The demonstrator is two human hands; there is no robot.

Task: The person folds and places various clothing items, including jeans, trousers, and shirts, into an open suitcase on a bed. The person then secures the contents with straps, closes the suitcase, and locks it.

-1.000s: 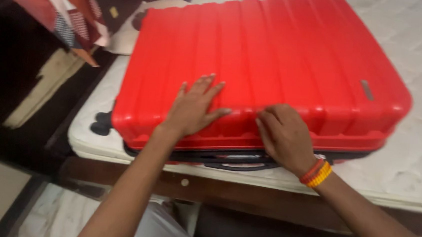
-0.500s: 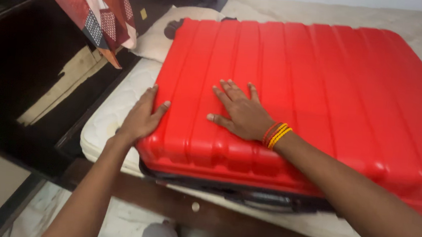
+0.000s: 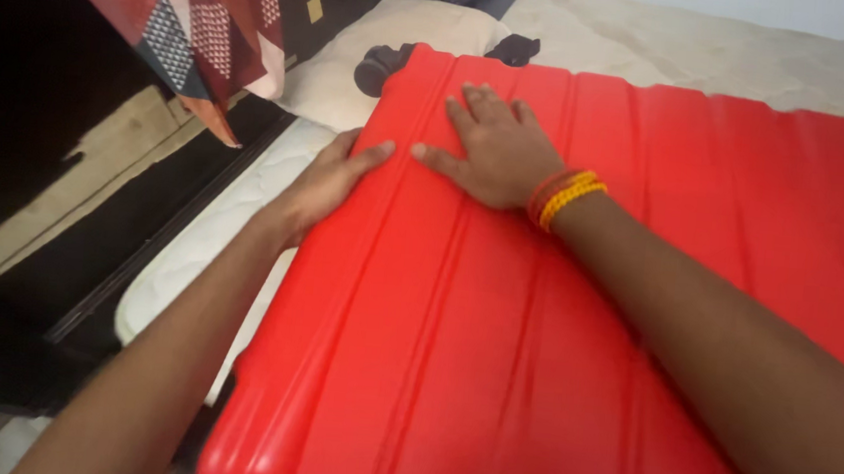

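Observation:
A large red hard-shell suitcase [image 3: 573, 359] with ribbed lid lies flat on a white mattress [image 3: 206, 240] and fills most of the view. My left hand [image 3: 324, 185] grips its left side edge near the far corner, thumb on top. My right hand [image 3: 494, 147], with red and yellow bangles at the wrist, rests flat on the lid close to the left hand, fingers spread. Two black wheels [image 3: 386, 59] show at the suitcase's far end.
A cream pillow [image 3: 377, 48] lies beyond the suitcase's far left corner. A patchwork red and white cloth [image 3: 198, 19] hangs at the upper left over a dark wooden bed frame [image 3: 54, 198]. Beige bedding [image 3: 717, 60] stretches across the back.
Both hands have moved along the suitcase toward its far left corner, the right hand from the front edge onto the lid. The view has closed in on the suitcase.

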